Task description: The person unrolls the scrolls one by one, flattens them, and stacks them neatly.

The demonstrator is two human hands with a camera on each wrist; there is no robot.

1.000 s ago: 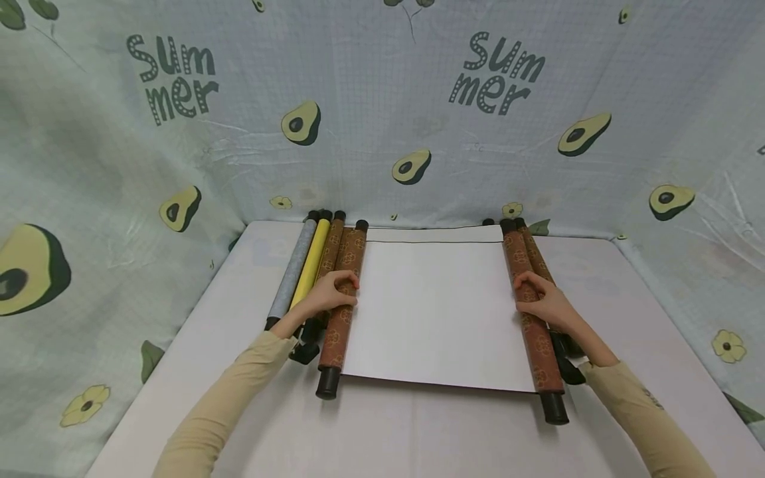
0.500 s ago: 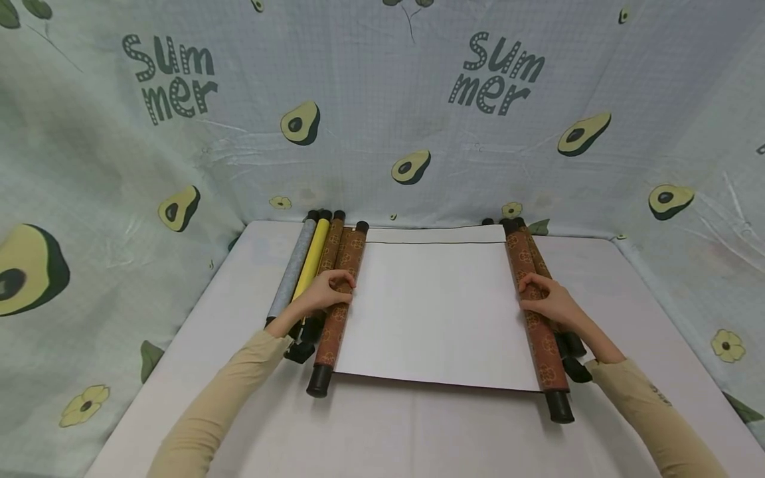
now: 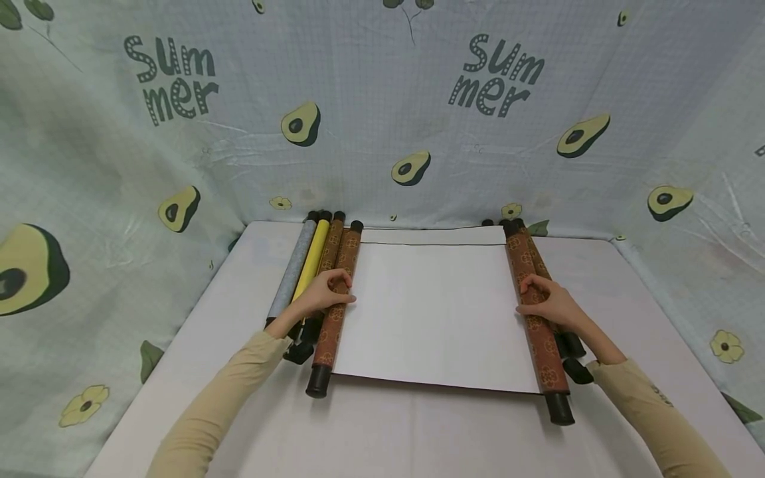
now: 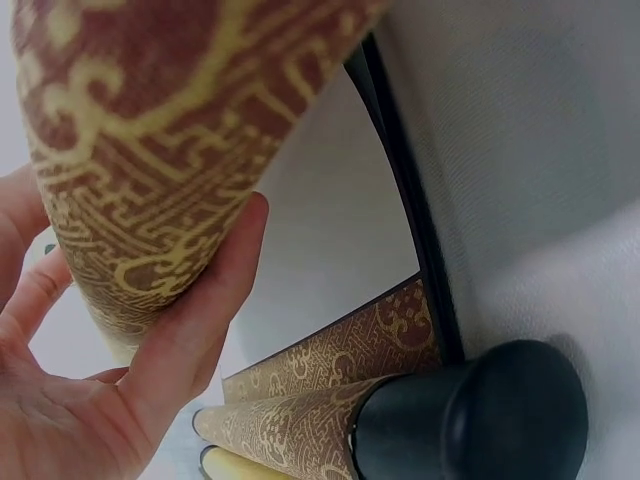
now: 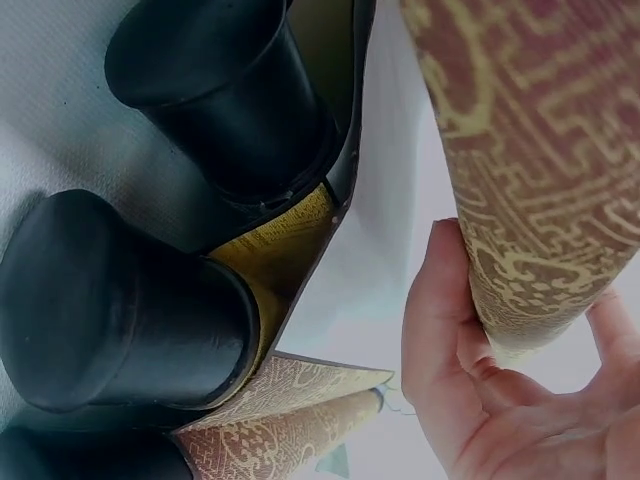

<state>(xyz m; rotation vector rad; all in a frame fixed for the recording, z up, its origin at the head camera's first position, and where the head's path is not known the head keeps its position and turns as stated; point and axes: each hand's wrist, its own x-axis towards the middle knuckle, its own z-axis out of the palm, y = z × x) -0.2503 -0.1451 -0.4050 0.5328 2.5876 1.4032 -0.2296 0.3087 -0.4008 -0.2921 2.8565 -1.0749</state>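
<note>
A scroll with two reddish-brown, gold-patterned rolls lies partly unrolled, its blank white paper (image 3: 430, 312) stretched between them. My left hand (image 3: 327, 292) grips the left roll (image 3: 331, 335) near its middle, thumb on the paper side. Around the right roll (image 3: 542, 352) curl the fingers and thumb of my right hand (image 3: 550, 303). Both rolls end in black knobs. Close up in the left wrist view, the patterned roll (image 4: 170, 150) sits between thumb and fingers. In the right wrist view the hand (image 5: 540, 425) holds its roll (image 5: 545, 160) from below.
Left of the scroll lie a grey roll (image 3: 293, 269), a yellow roll (image 3: 313, 255) and another brown roll (image 3: 332, 242). Beyond my right hand is one more brown roll (image 3: 535, 252). A second white sheet (image 3: 433, 236) shows at the back, before an avocado-print cloth (image 3: 358, 79).
The left roll has shifted left and the right roll slightly right, so the white paper between them is wider. Both hands moved with the rolls and still hold them.
</note>
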